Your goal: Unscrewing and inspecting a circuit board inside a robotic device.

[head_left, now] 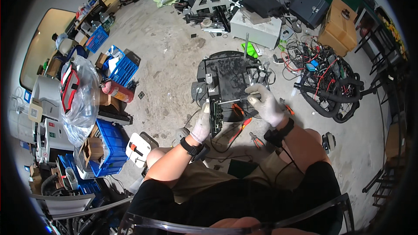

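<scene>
White gloves cover both of my hands. My left hand [201, 125] is closed on the left edge of a dark green circuit board [216, 121] with parts along it, held upright in front of me. My right hand [266, 108] grips a screwdriver [229, 102]; its thin shaft points left, and the tip is close to the board's upper part. Most of the handle is hidden by my fingers. Just beyond lies a dusty black machine base [230, 72] with cables and metal parts on it.
Red-and-yellow-handled pliers [247, 123] and smaller pliers [257, 141] lie on the concrete floor near my knees. A tangled heap of cables [318, 67] sits at right. Blue crates [114, 146] and a red fire extinguisher [118, 91] stand at left; a white metal box [257, 30] stands at the back.
</scene>
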Available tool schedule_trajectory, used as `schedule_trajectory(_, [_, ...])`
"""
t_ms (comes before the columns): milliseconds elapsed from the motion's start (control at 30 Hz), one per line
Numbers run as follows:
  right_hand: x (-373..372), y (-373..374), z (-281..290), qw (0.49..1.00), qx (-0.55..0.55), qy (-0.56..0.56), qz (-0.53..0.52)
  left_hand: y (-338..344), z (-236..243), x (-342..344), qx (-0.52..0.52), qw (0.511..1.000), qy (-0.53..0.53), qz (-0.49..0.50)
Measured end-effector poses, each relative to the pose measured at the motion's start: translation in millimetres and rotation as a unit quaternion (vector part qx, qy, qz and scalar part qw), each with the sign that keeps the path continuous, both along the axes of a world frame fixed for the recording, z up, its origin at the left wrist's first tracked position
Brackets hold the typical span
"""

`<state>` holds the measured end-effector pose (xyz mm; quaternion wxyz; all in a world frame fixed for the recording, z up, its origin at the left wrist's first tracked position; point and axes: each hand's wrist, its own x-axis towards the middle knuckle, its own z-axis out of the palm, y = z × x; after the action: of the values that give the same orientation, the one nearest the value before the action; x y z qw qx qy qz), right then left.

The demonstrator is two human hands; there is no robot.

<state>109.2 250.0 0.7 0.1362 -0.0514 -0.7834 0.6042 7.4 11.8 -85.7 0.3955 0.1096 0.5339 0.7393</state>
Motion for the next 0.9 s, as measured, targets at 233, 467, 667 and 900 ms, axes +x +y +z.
schedule_trajectory(233, [-5.3,28.5,-21.1,0.967,-0.218,0.099,0.083,7.4,39.8,9.7,0.144,0.969,-0.191,-0.057])
schedule_trajectory(467, [-3.9,-3.1,-1.6,0.988,-0.131,-0.032,0.069,4.7,39.0,7.2,0.097,0.983,-0.124,-0.092])
schedule_trajectory(667, [-4.6,-3.3,-6.3,0.995,0.012,-0.057,0.081,4.2,68.9,9.9,-0.141,0.848,0.51,-0.035])
schedule_trajectory(900, [1.7,-21.3,2.1,0.988,0.1,-0.032,0.113,3.9,74.5,16.3,-0.054,0.902,0.427,-0.026])
